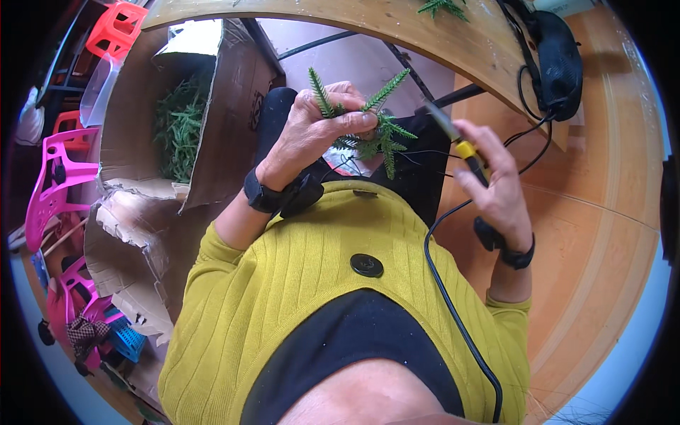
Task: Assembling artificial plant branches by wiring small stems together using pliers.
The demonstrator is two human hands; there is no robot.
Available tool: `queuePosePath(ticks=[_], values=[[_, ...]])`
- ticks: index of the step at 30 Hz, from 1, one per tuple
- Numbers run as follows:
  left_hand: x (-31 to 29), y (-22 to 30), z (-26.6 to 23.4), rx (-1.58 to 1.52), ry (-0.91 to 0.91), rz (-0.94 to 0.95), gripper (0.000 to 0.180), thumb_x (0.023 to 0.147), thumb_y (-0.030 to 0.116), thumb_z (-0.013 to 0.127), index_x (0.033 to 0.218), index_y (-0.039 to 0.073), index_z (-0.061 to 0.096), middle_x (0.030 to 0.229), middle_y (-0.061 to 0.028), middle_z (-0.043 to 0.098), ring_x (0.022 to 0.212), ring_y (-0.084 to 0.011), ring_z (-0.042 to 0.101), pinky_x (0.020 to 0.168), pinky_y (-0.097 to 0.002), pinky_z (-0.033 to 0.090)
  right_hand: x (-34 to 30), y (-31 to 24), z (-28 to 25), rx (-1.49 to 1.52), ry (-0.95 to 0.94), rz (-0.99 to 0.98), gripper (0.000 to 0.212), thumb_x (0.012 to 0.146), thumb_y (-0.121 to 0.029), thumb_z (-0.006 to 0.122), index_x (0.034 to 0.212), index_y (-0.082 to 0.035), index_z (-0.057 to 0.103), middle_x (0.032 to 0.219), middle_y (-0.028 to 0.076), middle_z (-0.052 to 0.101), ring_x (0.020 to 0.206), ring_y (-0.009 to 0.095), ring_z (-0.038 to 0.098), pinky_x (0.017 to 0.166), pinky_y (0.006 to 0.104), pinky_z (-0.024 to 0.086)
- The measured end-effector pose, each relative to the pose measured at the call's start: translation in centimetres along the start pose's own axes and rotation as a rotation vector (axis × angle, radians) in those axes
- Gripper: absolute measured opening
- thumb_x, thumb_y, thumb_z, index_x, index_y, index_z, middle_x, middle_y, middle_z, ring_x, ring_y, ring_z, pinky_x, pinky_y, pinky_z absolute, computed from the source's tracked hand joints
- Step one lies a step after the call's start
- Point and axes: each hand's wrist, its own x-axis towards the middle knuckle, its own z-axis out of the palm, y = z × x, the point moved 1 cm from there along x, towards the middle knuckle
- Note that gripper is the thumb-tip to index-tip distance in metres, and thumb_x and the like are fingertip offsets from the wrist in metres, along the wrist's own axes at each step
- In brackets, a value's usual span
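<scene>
My left hand (327, 117) pinches a green plant sprig (386, 134) between thumb and fingers, above my lap. Its spiky, fern-like fronds spread out on both sides of the hand. To the right, my right hand (492, 173) is closed around a hand tool (465, 150) with a yellow and black handle. The tool's grey metal end (443, 120) points up and left, toward the sprig but apart from it. That end is somewhat blurred, so its exact kind is unclear.
An open cardboard box (234, 106) with many green sprigs (183, 127) stands at the left. Beyond my lap is a wooden table (340, 15); a black pouch (559, 67) with cables hangs at its right. A black cable (453, 312) crosses my front. Pink plastic chairs (53, 177) stand far left.
</scene>
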Motion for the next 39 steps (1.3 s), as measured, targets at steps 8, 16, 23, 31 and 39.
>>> queuePosePath(ticks=[8,16,23,31,39], values=[[0.1,0.0,1.1,-0.034,-0.046,-0.035,0.011,0.078,0.0,0.072,0.089,-0.003,0.07,0.082,-0.0041,0.056,0.077,-0.0118,0.053,0.068,-0.0246,0.044,0.2,-1.1,1.5,0.078,-0.082,0.041,0.05,0.072,-0.002,0.061,0.123,-0.003,0.056,0.098,0.012,0.057,0.092,0.024,0.056,0.087,0.0312,0.043],[-0.2,-0.1,0.9,0.011,-0.059,0.028,0.012,0.078,-0.003,0.071,0.09,-0.003,0.07,0.082,-0.0044,0.057,0.079,-0.0122,0.055,0.067,-0.0244,0.046,0.2,-1.4,1.5,-0.001,-0.109,0.01,0.049,0.074,0.0,0.063,0.122,-0.003,0.059,0.087,0.012,0.057,0.081,0.023,0.056,0.076,0.0315,0.045],[0.1,0.1,0.9,0.006,-0.097,-0.02,0.01,0.08,0.002,0.072,0.089,-0.003,0.07,0.077,-0.0023,0.057,0.072,-0.0093,0.058,0.064,-0.0231,0.047,0.1,-1.0,1.6,-0.103,-0.047,-0.104,0.046,0.077,-0.001,0.064,0.122,-0.003,0.059,0.082,0.012,0.056,0.071,0.022,0.055,0.067,0.0312,0.046],[0.3,0.3,1.2,0.684,-0.032,0.333,0.011,0.079,0.001,0.072,0.088,-0.005,0.068,0.078,-0.0026,0.059,0.072,-0.0097,0.059,0.064,-0.0238,0.047,-0.4,-0.2,2.9,0.91,-0.41,0.613,0.043,0.083,-0.005,0.063,0.125,0.0,0.056,0.078,0.008,0.058,0.07,0.017,0.058,0.067,0.0278,0.049],[0.1,-0.7,0.7,0.146,-0.112,0.035,0.009,0.081,0.003,0.071,0.087,-0.003,0.069,0.079,-0.0005,0.06,0.073,-0.0094,0.059,0.066,-0.0244,0.047,-1.9,-0.8,5.0,0.188,0.047,0.027,0.044,0.082,-0.002,0.061,0.125,-0.001,0.057,0.085,0.008,0.059,0.078,0.017,0.058,0.075,0.0284,0.048]])
